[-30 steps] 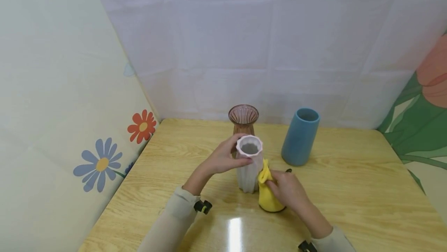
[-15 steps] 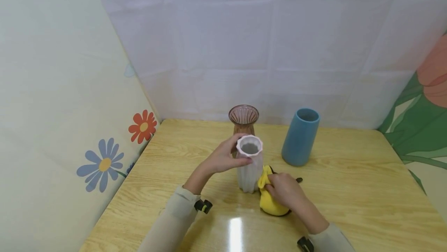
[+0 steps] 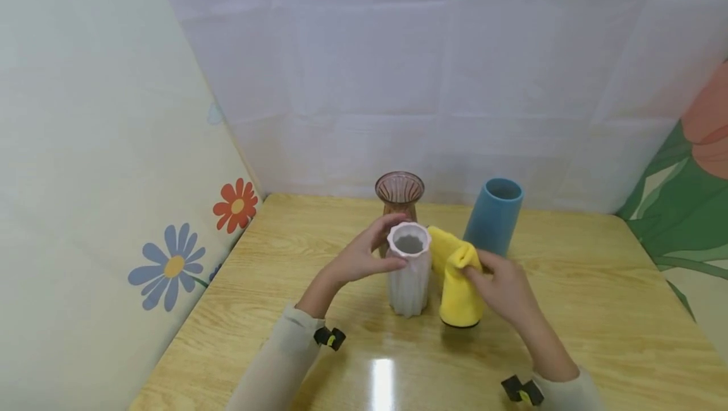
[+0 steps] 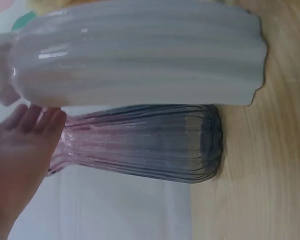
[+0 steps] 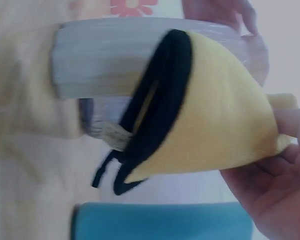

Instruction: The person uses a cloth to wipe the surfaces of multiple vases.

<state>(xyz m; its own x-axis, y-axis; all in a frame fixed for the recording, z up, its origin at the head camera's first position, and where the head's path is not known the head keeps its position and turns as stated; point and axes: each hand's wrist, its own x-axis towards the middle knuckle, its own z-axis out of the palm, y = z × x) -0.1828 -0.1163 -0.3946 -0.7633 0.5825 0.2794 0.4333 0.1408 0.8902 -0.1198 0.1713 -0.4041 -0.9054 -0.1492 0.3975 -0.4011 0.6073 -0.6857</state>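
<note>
1. Near the middle of the table, the white vase stands upright; treat it as the clock-face centre.
2. At 9 o'clock, the left hand holds the vase's upper part, thumb on the near side, fingers round the far side.
3. At 3 o'clock, the right hand pinches the yellow cloth, which hangs beside the vase; contact cannot be determined.
4. Step in hand (judgement): steadying the vase while positioning the cloth, probably for wiping.
5. Next move (judgement): maintain the left-hand hold; lay the cloth flat against the vase wall.
6. Containers: white vase, nothing visible inside; pink glass vase at 12 o'clock, no contents visible through its wall; blue vase at 2 o'clock, interior too dark to verify.
</note>
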